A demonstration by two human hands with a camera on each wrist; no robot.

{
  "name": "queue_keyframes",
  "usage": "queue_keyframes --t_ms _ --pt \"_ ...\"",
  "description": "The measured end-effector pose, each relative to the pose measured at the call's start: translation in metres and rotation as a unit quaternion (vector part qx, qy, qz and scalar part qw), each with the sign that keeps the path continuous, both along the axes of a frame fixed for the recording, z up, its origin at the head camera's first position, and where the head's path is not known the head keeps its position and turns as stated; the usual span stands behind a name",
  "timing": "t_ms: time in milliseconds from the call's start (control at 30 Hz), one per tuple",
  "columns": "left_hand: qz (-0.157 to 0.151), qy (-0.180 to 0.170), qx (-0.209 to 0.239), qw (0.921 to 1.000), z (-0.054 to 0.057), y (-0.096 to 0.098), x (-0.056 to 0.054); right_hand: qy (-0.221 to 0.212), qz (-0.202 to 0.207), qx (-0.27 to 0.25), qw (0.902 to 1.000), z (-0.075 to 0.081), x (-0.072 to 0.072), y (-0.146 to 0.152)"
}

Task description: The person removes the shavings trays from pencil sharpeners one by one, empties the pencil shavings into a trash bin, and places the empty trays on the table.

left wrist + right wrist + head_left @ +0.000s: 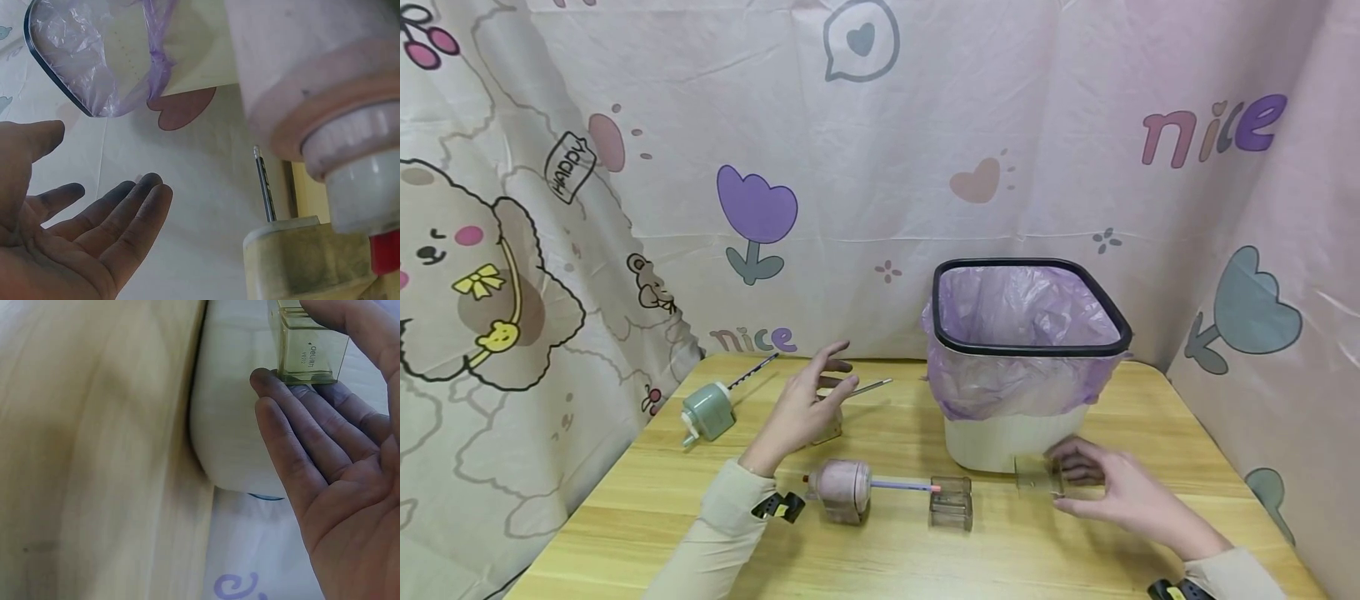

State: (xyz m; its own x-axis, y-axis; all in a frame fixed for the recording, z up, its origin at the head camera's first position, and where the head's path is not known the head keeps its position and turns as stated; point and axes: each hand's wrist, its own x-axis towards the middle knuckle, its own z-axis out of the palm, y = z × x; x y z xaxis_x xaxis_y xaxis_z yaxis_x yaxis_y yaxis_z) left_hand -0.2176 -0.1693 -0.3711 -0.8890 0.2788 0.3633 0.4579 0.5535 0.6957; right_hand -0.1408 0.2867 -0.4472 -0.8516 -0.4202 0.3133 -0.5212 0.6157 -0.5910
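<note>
My right hand (1112, 492) pinches a clear yellowish shavings drawer (1036, 477) between thumb and fingers, in front of the bin. Small print shows on that drawer (309, 356) in the right wrist view. My left hand (808, 404) hovers with loose, parted fingers and an empty palm. Partly hidden behind it is a beige pencil sharpener (830, 429) with a dark pencil (872, 387) in it. Nearer me lies a pink pencil sharpener (841, 492) holding a purple pencil (901, 486). A brownish clear drawer (951, 517) rests by that pencil's end.
A white bin (1000, 442) with a black rim (1030, 350) and a purple liner (970, 383) stands at the back right of the wooden table (895, 558). On the left sits a green sharpener (709, 412) with a pencil (754, 371). A printed curtain (880, 167) hangs behind.
</note>
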Motion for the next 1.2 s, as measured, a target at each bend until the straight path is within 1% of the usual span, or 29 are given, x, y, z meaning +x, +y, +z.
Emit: queue_keyframes --t_ms 233,500,633,733,967,1067,1200 --pt "0.006 -0.006 -0.007 0.9999 -0.003 -0.006 -0.002 -0.008 0.006 0.014 0.9998 -0.008 -0.003 0.002" --pt "0.014 -0.01 -0.015 0.9997 -0.007 -0.014 -0.004 -0.018 0.022 0.008 0.9996 -0.016 -0.005 0.003" --pt "0.015 -0.007 -0.015 0.9997 -0.007 -0.017 -0.004 -0.022 0.027 0.01 0.9993 -0.019 -0.005 0.003" --pt "0.016 -0.006 -0.015 0.9997 -0.007 -0.019 -0.006 -0.019 0.029 0.016 0.9993 -0.022 -0.005 0.003" --pt "0.03 -0.001 -0.019 0.9994 -0.01 -0.028 -0.01 -0.012 0.03 0.033 0.999 -0.024 -0.005 0.004" --pt "0.028 0.001 -0.019 0.9994 -0.01 -0.033 -0.011 -0.009 0.028 0.042 0.9987 -0.024 -0.005 0.003" --pt "0.024 0.005 -0.018 0.9995 -0.01 -0.038 -0.012 0.008 0.018 0.063 0.9978 -0.025 -0.005 0.003"
